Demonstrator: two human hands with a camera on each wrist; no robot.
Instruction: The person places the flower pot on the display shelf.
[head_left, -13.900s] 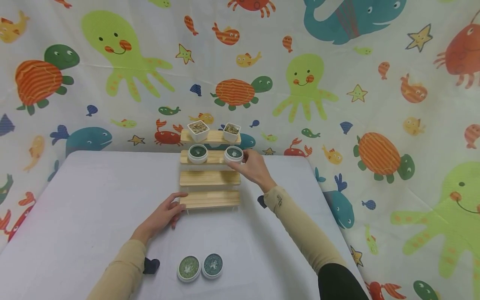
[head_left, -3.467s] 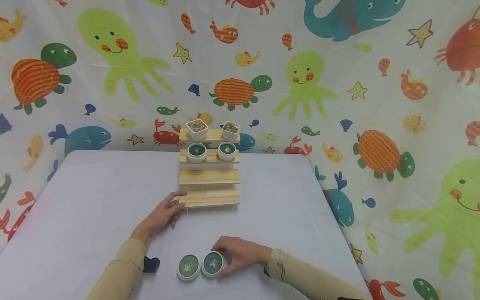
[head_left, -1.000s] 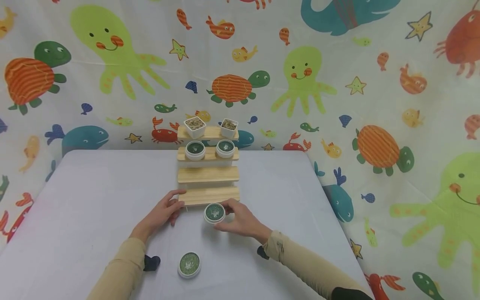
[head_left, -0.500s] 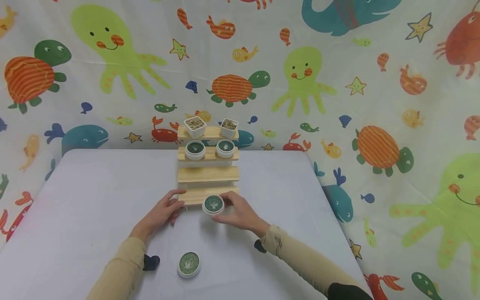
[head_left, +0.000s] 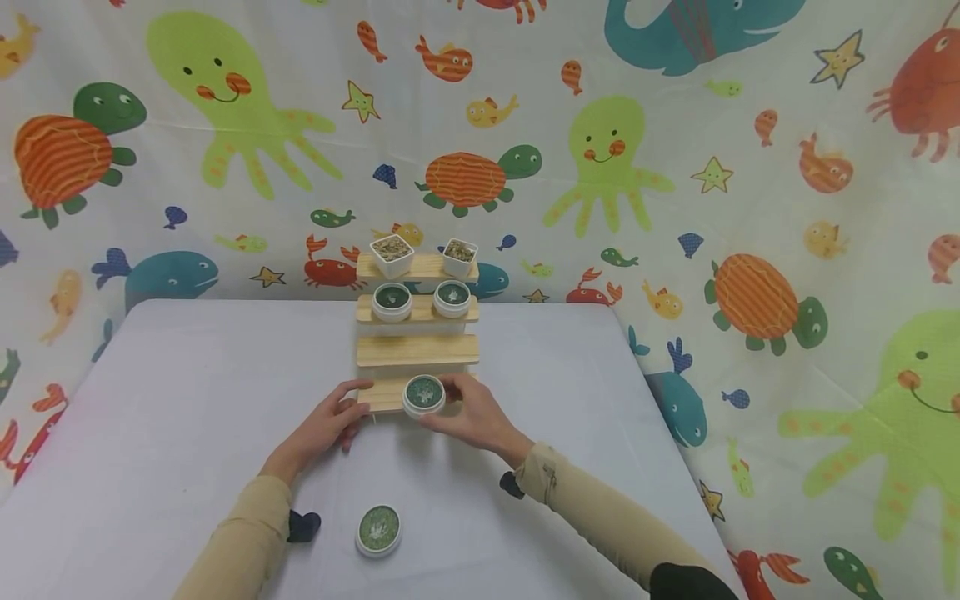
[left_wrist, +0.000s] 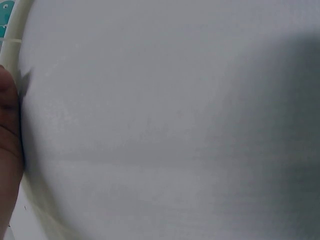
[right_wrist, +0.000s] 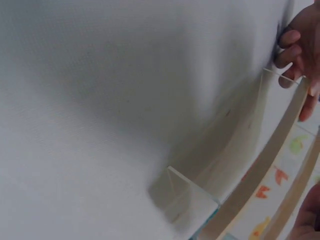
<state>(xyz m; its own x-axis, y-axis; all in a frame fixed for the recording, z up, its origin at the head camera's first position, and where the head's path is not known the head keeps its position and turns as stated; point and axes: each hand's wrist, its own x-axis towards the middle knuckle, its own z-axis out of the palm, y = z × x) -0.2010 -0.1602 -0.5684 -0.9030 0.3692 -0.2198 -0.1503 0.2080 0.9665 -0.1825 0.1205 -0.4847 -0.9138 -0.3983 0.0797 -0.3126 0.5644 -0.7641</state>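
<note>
Thumb and fingers of the right hand point(head_left: 476, 417) pinch a round white tub point(head_left: 424, 396) with green stuff in it. The tub is on the left side of that hand, over the front edge of the lowest step of a wooden stand point(head_left: 417, 350); I can't tell if it touches the wood. The left hand point(head_left: 318, 429) pinches the left end of that same step, with a bit of board between it and the tub. Higher up are two dark green tubs point(head_left: 392, 302), and on the top step two square dishes point(head_left: 392, 256). Nearer the person, a light green tub point(head_left: 378, 531) rests on the white counter point(head_left: 210, 400), well apart from both hands. White counter spreads wide on both sides of the stand. Its far edge is near a hanging sheet point(head_left: 465, 108) with sea animals.
</note>
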